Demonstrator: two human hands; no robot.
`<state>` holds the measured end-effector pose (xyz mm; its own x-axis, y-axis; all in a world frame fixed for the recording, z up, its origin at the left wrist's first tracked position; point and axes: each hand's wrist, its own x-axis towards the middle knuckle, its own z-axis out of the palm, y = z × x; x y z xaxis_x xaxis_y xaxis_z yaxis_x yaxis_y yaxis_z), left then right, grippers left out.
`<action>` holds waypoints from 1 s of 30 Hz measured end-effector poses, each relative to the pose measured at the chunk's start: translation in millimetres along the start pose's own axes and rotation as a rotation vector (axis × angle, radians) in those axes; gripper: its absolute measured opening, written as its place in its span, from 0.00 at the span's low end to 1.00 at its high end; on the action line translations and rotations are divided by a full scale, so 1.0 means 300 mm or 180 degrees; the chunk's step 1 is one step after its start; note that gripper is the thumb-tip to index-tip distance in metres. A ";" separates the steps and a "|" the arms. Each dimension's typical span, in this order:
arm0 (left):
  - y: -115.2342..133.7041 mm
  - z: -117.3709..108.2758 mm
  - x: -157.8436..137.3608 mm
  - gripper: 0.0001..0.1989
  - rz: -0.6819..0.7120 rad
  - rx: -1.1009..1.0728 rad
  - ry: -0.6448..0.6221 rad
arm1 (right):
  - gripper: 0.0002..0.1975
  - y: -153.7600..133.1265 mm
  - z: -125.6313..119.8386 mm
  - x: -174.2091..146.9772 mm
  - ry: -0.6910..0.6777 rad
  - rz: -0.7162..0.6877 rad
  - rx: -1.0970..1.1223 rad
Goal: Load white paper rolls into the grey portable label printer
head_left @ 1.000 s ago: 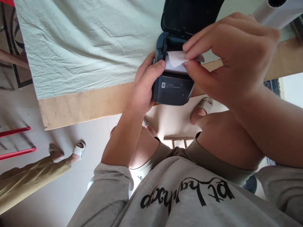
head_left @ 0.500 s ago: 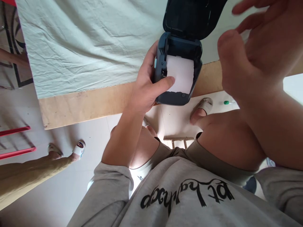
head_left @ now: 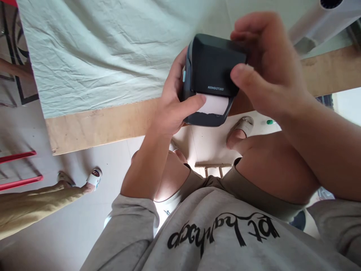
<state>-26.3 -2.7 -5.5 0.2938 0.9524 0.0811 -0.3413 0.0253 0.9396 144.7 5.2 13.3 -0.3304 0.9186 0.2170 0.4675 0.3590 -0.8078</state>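
the left hand (head_left: 172,109) is cradling the dark label printer (head_left: 211,81) just above the table edge (head_left: 107,122), fingers wrapped round the printer's far side and the thumb lying across the white paper (head_left: 216,105) that is sticking out below the lid. the right hand (head_left: 265,71) is gripping the lid from the other side, fingers curled over the printer's top edge and the thumb pressing on the lid's near corner, so the hand is closed around it rather than spread. the lid is sitting down over the body, though whether it is latched i cannot tell. to do this well, i'd say the left thumb should be keeping the paper flat and straight in the slot, clear of the closing seam, while the right hand is pressing evenly on both corners. beyond the printer, a pale cloth (head_left: 98,49) is covering the table.
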 end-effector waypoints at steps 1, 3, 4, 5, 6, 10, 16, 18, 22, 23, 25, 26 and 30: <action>0.004 0.009 0.000 0.23 -0.0046 -0.0042 0.0140 | 0.27 0.009 0.004 0.002 -0.0187 0.0007 -0.0063; 0.017 0.030 -0.003 0.17 -0.0247 -0.0039 0.0441 | 0.30 0.020 0.009 0.009 -0.0434 0.0020 -0.0192; 0.025 0.039 -0.006 0.13 -0.0344 -0.0006 0.0566 | 0.30 0.022 0.011 0.012 -0.0481 0.0023 -0.0210; 0.033 0.047 -0.008 0.10 -0.0422 0.0014 0.0647 | 0.30 0.023 0.013 0.015 -0.0504 0.0029 -0.0220; 0.039 0.053 -0.009 0.08 -0.0513 0.0008 0.0664 | 0.31 0.022 0.013 0.017 -0.0516 0.0035 -0.0235; 0.049 0.057 -0.008 0.06 -0.0717 -0.0164 0.0650 | 0.31 0.020 0.012 0.019 -0.0528 0.0052 -0.0352; 0.031 0.064 -0.002 0.15 -0.0642 -0.0313 0.0595 | 0.31 0.028 0.011 0.018 -0.0433 -0.0036 -0.0366; 0.022 0.062 0.000 0.17 -0.0593 -0.0378 0.0559 | 0.31 0.026 0.014 0.015 -0.0400 -0.0115 -0.0091; 0.004 0.041 0.004 0.16 -0.0570 -0.0436 0.0629 | 0.30 0.027 0.020 0.011 -0.0374 -0.0215 0.0210; 0.001 0.035 0.005 0.15 -0.0517 -0.0490 0.0651 | 0.31 0.030 0.020 0.012 -0.0393 -0.0280 0.0146; 0.000 0.027 0.006 0.13 -0.0301 -0.0570 0.0665 | 0.33 0.038 0.020 0.017 -0.0464 -0.0423 0.0042; 0.001 0.024 0.006 0.13 -0.0210 -0.0588 0.0651 | 0.34 0.042 0.019 0.020 -0.0501 -0.0479 0.0030; 0.010 0.016 0.008 0.13 -0.0193 -0.0551 0.0563 | 0.39 0.050 0.014 0.032 -0.0579 -0.0494 0.0049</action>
<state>-22.3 -1.6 -0.9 0.1629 0.9855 -0.0472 -0.4801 0.1210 0.8688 144.9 18.8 0.9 -0.5402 0.8072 0.2380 0.3875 0.4897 -0.7811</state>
